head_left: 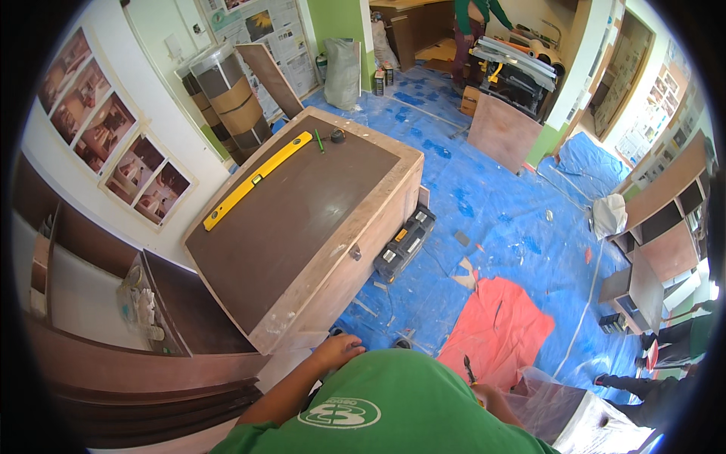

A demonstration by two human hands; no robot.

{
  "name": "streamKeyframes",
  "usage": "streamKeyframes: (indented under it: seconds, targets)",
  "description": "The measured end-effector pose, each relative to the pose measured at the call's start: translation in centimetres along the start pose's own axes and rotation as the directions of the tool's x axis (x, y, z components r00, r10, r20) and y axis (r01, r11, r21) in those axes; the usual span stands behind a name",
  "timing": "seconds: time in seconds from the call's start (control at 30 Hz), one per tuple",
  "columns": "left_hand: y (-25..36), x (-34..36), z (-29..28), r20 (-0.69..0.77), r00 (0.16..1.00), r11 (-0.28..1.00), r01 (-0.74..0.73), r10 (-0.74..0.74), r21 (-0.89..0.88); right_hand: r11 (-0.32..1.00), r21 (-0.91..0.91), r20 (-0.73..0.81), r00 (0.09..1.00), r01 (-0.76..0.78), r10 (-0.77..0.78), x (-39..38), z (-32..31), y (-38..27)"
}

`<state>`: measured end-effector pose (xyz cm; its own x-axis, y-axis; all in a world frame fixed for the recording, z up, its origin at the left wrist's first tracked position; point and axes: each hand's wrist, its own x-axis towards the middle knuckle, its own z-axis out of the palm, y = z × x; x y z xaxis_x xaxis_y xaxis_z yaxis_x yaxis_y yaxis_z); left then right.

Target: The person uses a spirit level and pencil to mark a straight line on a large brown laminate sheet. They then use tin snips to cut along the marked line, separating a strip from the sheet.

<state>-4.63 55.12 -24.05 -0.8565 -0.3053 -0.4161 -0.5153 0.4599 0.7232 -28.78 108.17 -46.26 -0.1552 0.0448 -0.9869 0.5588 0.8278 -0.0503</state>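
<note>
My left hand (337, 352) hangs beside the near corner of a large wooden box-like cabinet (344, 265), its fingers loosely bent and apart from the wood. Nothing shows in that hand. My right hand (491, 395), partly hidden by my green shirt, is closed on a dark, narrow-tipped tool (470, 369) that looks like pliers. On the cabinet's brown panel lie a yellow spirit level (257, 180), a green marker (319, 141) and a small black tape measure (337, 136).
Blue sheeting (484, 227) covers the floor, with a red sheet (499, 321) on it. A black toolbox (406, 242) stands against the cabinet. Dark open shelving (197, 303) is at left. A person (473, 23) is near a table saw (514, 72); other people stand at right.
</note>
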Motion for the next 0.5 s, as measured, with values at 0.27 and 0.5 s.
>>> streamKeyframes:
  seconds: [0.27, 0.5]
  targets:
    - [0.1, -0.3, 0.0, 0.030, 0.999, 1.000, 0.010, -0.010, 0.018, 0.994, -0.075, -0.006, 0.997, 0.076, -0.077, -2.0, -0.6, -2.1]
    - [-0.2, -0.5, 0.1, 0.039, 0.999, 1.000, 0.009, -0.009, -0.002, 0.977, -0.169, 0.013, 0.992, 0.129, -0.128, -4.0, -0.9, -3.3]
